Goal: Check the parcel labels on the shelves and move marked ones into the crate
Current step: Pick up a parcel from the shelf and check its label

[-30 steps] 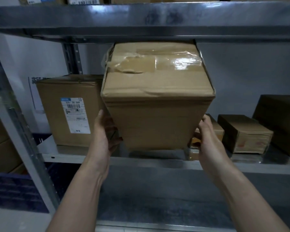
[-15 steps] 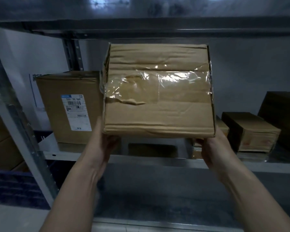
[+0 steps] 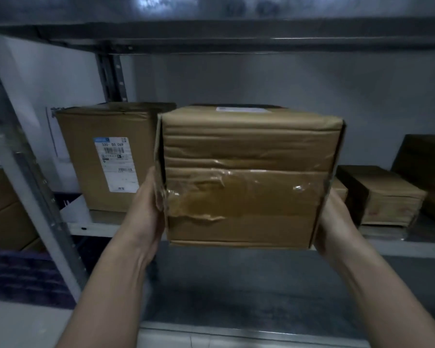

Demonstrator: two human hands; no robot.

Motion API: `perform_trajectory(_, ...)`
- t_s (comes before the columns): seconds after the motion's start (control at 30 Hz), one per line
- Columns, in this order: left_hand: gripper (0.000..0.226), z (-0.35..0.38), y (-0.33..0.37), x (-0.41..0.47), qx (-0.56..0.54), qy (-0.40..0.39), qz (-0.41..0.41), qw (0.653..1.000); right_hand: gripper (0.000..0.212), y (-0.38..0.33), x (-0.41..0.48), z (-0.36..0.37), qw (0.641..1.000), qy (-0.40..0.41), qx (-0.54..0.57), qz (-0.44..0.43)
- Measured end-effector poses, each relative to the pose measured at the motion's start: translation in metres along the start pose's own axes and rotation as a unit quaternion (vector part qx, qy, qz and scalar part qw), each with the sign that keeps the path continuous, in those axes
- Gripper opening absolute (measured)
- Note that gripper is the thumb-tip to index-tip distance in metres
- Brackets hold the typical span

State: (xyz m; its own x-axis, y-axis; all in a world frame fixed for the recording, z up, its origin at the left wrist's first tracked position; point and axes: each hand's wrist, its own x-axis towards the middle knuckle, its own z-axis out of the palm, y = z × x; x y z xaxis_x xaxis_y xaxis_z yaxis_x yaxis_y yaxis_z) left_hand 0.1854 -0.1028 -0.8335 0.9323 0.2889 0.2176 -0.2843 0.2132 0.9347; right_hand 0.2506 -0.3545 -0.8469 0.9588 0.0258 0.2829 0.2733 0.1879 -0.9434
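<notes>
From the head camera: the parcel (image 3: 249, 182) is held in the air at the shelf's (image 3: 399, 247) front edge, taped face toward me. My left hand (image 3: 147, 212) grips its left edge, thumb hooked round. My right hand (image 3: 335, 222) presses its right side; its fingers are hidden, so I cannot tell its grip.

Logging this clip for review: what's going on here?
A person holds a taped brown cardboard box before the metal shelf, left hand gripping its left edge, right hand its right side. A white label on its top face is too foreshortened to read. A taller labelled brown carton stands on the shelf.
</notes>
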Motion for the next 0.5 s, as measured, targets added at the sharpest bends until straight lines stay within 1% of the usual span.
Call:
perform_trajectory(0.13, 0.047, -0.003, -0.001, -0.001, 0.005, 0.002, 0.002, 1.000, 0.024, -0.002, -0.004, -0.002, 1.000, -0.018, -0.017, -0.013)
perform_trajectory(0.2, 0.058, -0.003, -0.002, -0.002, 0.005, 0.005, 0.000, 1.000, 0.028, -0.003, -0.005, -0.003, 0.999, -0.033, -0.009, -0.018)
perform_trajectory(0.3, 0.070, 0.002, 0.002, -0.006, 0.005, -0.016, -0.004, 1.000, 0.034, -0.006, -0.006, -0.002, 0.999, -0.043, -0.003, -0.021)
perform_trajectory(0.37, 0.072, 0.006, 0.003, -0.007, -0.001, -0.032, -0.002, 0.999, 0.021, -0.008, -0.006, -0.002, 0.998, -0.052, 0.012, -0.019)
perform_trajectory(0.4, 0.072, 0.008, 0.004, -0.008, -0.002, -0.036, 0.001, 0.999, 0.019, -0.009, -0.006, -0.001, 0.998, -0.055, 0.027, -0.016)
perform_trajectory(0.43, 0.073, 0.010, 0.004, -0.008, -0.002, -0.037, 0.004, 0.999, 0.025, -0.009, -0.006, 0.000, 0.998, -0.058, 0.037, -0.015)
perform_trajectory(0.5, 0.074, 0.011, 0.004, -0.007, -0.009, -0.045, 0.013, 0.999, 0.047, -0.008, -0.006, 0.000, 0.998, -0.056, 0.032, -0.009)
